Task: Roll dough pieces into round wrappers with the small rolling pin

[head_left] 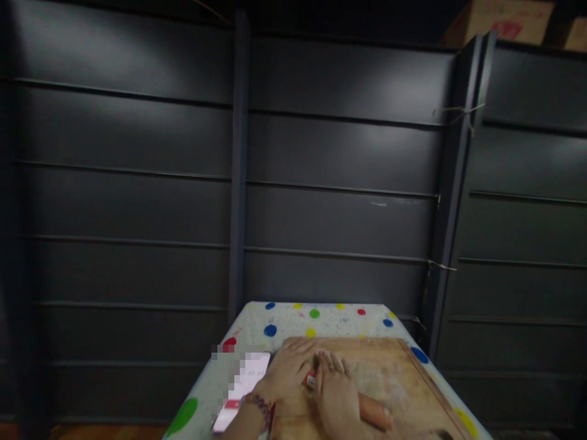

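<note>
From my remote seat I'd call this a storeroom, though I can't be sure: dark panels [339, 153] between posts [239, 183], boxes [509, 23] perched up top. Only the spotted cloth [291, 315] and wooden board [380, 349] look kitchen-like to me.

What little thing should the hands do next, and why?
Maybe lift the right hand a tiny bit, leaving the left hand where it is. A small red-and-white thing peeks out between them above the wooden board, and the hands seem to cover part of it, so lifting might show how it lies.
</note>
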The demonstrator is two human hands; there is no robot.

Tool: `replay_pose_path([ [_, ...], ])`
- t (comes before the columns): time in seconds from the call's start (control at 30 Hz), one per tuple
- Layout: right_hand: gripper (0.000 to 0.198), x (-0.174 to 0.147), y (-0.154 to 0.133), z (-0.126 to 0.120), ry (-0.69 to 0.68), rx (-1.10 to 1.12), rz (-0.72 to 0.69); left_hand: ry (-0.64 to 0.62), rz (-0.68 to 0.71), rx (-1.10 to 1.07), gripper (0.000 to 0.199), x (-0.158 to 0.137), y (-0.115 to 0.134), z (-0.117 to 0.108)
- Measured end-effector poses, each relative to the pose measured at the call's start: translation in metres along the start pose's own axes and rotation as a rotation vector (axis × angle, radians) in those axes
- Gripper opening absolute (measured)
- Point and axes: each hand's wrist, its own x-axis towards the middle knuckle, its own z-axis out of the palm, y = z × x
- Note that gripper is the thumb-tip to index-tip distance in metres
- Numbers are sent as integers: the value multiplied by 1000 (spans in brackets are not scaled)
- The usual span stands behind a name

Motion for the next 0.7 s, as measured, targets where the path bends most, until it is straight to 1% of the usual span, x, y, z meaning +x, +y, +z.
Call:
replay_pose_path([
  [0.13,51,-10,-7,2,32,48,10,-12,-19,-14,45,-9,0,3],
  [0.27,49,-21,-12,5,63,90,-22,4,-29,-13,47,-19,7,-3],
  [0.43,46,-28,-17,11,166,97,-57,19,-36,20,47,-30,13,-9],
  [0.5,45,-29,-16,14,207,102,-92,19,-27,40,46,-34,10,-6],
  [0.6,44,-29,-12,18,270,108,-167,50,11,58,45,-39,1,1],
  [0.7,45,-23,-5,18,300,123,-184,79,32,68,44,-38,-8,9],
])
